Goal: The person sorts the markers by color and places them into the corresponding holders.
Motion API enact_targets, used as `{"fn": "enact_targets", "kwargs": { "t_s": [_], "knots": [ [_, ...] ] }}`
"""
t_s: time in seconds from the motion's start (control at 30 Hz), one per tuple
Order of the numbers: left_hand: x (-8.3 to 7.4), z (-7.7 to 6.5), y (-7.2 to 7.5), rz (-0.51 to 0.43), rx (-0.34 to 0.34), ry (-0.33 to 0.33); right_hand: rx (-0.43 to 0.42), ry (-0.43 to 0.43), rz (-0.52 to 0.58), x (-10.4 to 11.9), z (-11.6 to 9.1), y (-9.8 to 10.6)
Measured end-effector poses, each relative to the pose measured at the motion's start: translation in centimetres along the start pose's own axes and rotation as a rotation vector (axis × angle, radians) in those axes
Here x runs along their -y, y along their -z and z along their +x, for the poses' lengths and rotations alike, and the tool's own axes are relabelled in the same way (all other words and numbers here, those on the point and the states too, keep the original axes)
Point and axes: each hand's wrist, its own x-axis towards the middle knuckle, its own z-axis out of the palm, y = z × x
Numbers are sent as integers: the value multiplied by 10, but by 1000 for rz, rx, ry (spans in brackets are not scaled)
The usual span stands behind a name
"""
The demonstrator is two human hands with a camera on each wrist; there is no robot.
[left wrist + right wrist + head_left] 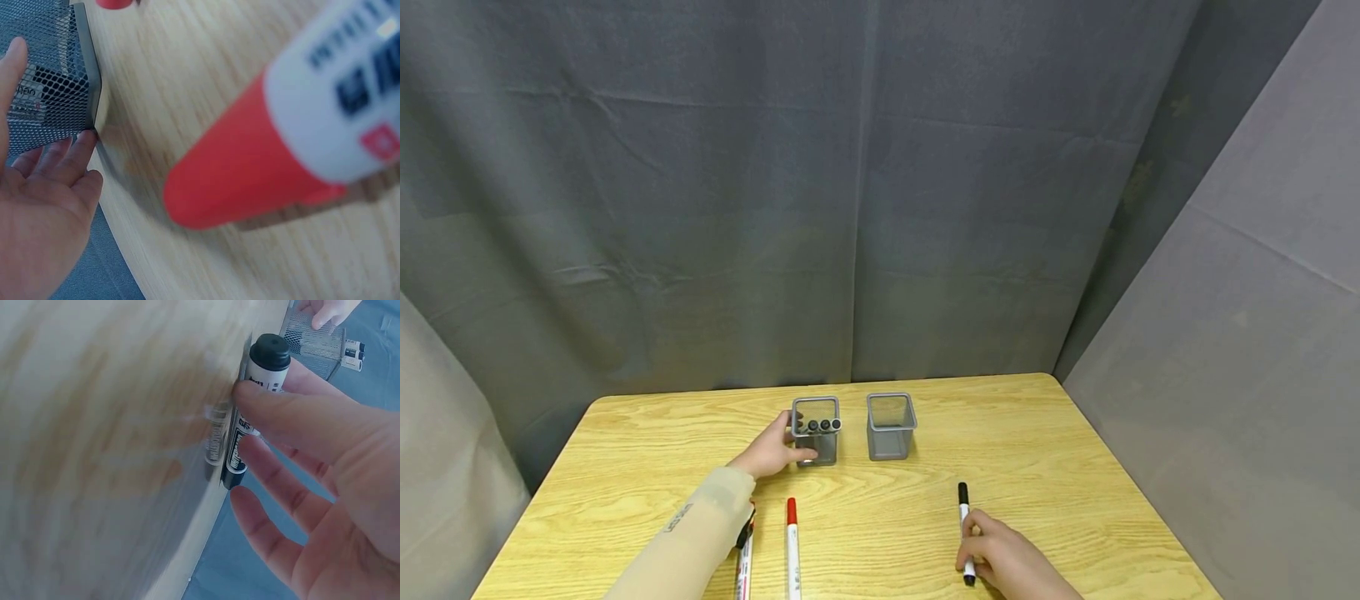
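Observation:
My left hand point(771, 447) grips the left of two grey mesh pen holders point(826, 452), thumb on its near side and fingers around its left side. Several black-ended markers point(824, 425) stand in that holder. In the left wrist view, the fingertips touch the holder's base edge. My right hand point(1011, 554) pinches a white marker with a black cap point(963, 494) between thumb and fingers, low over the table at the front right. In the right wrist view, the same marker point(269, 375) lies along the tabletop beside its reflection, its middle partly hidden by the thumb.
The second mesh pen holder point(890, 443) stands just right of the first. Two red-capped white markers lie at the front: one in the open point(793, 550), the other point(744, 571) partly under the left forearm. Grey curtains point(850, 208) hang behind the wooden table point(1075, 467).

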Motion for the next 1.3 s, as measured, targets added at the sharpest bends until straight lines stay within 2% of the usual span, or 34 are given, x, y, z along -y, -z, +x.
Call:
{"fn": "enact_targets", "kwargs": {
  "t_s": [0.2, 0.4, 0.6, 0.73, 1.03, 1.3],
  "knots": [
    [0, 0, 0, 8, 0, 3, 17, -16, 24, 2, 0, 1],
    [1, 0, 1, 5, 4, -1, -8, 27, 15, 4, 1, 0],
    [1, -1, 0, 4, 2, -7, 34, -42, 43, 8, 2, 1],
    [1, 0, 0, 2, 2, -5, 40, -57, 34, 8, 1, 1],
    [-2, -1, 1, 8, 0, -5, 25, -7, 45, 7, 1, 2],
    [-7, -5, 3, 12, 6, -15, -23, 51, -21, 12, 2, 7]
  ]
}}
